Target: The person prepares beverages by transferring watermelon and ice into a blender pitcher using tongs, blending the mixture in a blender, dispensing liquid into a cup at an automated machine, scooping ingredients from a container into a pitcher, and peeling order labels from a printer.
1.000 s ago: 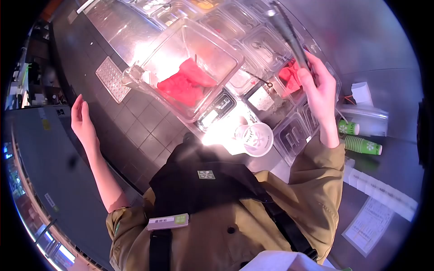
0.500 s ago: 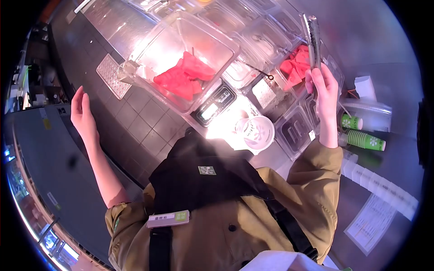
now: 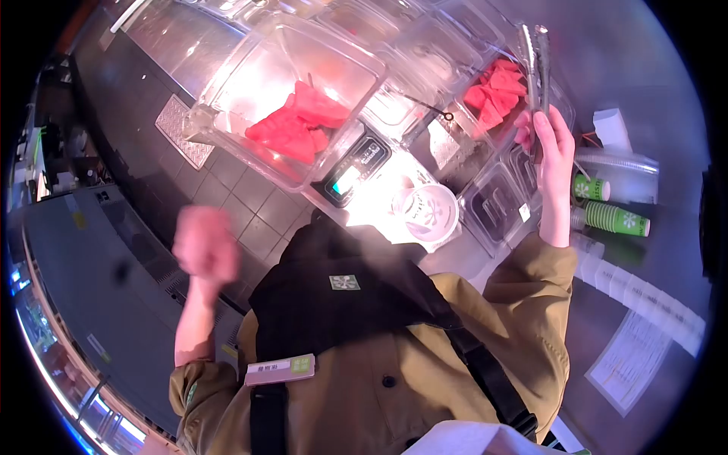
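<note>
Head view: fingers of the right hand (image 3: 554, 148) pinch the tongs (image 3: 544, 72), whose arms extend past the fingertips. Red fruit pieces (image 3: 494, 97) lie left of these fingers. Left hand (image 3: 205, 243) is blurred; finger state cannot be determined.

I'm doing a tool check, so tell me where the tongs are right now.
In the head view, the tongs are at upper right, pointing up from the person's right hand, just right of the rightmost red pieces.
</note>
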Tool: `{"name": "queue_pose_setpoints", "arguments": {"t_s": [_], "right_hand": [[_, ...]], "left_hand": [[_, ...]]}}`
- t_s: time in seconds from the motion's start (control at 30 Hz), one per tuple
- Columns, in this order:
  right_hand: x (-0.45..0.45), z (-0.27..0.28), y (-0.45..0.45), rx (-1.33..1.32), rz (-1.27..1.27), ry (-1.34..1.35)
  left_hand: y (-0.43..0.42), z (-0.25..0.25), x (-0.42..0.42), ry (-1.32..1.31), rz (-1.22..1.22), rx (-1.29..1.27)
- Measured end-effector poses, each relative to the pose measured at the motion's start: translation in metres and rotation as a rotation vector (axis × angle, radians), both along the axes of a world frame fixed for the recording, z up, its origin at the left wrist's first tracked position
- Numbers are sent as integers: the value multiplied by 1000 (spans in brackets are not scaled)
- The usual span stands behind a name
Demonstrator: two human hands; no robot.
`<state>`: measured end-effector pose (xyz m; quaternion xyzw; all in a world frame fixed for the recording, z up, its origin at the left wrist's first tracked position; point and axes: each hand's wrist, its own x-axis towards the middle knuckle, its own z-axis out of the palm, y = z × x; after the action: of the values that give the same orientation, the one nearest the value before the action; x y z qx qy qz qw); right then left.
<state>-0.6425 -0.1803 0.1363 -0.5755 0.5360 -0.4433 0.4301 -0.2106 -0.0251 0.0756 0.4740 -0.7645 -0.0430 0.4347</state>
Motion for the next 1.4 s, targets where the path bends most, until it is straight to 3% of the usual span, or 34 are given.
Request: {"name": "queue_pose_setpoints", "arguments": {"t_s": [0.03, 0.07, 0.1, 0.13, 0.2, 0.27, 0.3, 0.33, 0.37, 0.4, 0.43, 0.47, 0.5, 0.53, 0.6, 0.63, 0.73, 0.83, 0.97, 1.0, 1.03, 1.1, 1.17, 1.23, 1.4], "right_hand": [[-6, -6, 4, 12, -30, -5], [-9, -16, 9, 8, -86, -5], [-12, -26, 16, 57, -110, -10], [-14, -39, 26, 125, -153, -6], [-10, -68, 54, 229, -213, 6], [2, -100, 89, 319, -266, -101], [10, -113, 106, 371, -297, -218], [27, -118, 123, 352, -376, -165], [40, -120, 139, 333, -451, -118], [40, -119, 152, 310, -481, -182], [39, -119, 160, 288, -516, -253], [38, -98, 157, 279, -525, -265], [32, -72, 155, 265, -298, -474], [36, -60, 145, 92, -241, -507], [39, -22, 115, -61, -193, -166], [38, -14, 99, -118, -170, -117], [42, 6, 60, -178, -300, -134], [25, 10, 30, -323, -504, -273], [-23, -24, 10, -160, -774, 161], [-41, -48, 4, -166, -806, 398], [-29, -43, 6, -148, -768, 944], [-33, -62, 2, 133, -709, 1358], [-51, -85, -10, 249, -583, 1446], [-74, -100, -29, 274, -480, 1535], [-109, -131, -93, 84, -348, 1638]], "left_hand": [[4, -2, -30, -40, -213, 123], [-1, 3, -64, 152, -399, 460], [1, -22, -84, 290, -480, 695], [-1, -46, -98, 206, -468, 901], [-11, -82, -139, 339, -297, 855], [-21, -96, -175, 281, -325, 556], [-24, -97, -192, 266, -368, 596], [-27, -97, -209, 251, -410, 637], [-27, -110, -225, 361, -490, 514], [-29, -92, -222, 302, -488, 448], [-33, -63, -212, 235, -490, 387], [-31, -42, -199, 332, -502, 280], [-29, -20, -183, 424, -521, 174], [-30, 5, -161, 394, -595, 210], [-30, 30, -118, 384, -642, 253], [-28, 39, -91, 376, -623, 290], [-25, 37, 6, 381, -387, 408], [-39, 15, 107, 602, 15, 404], [-75, -6, 224, 1009, 249, 139], [-82, -10, 248, 1096, 232, 76], [-91, -17, 265, 1169, 193, 20], [-119, -22, 262, 1137, 139, -59], [-158, 8, 183, 816, 270, -115], [-183, 10, 135, 608, 534, 15], [-202, -17, 72, 670, 540, 220]]}}
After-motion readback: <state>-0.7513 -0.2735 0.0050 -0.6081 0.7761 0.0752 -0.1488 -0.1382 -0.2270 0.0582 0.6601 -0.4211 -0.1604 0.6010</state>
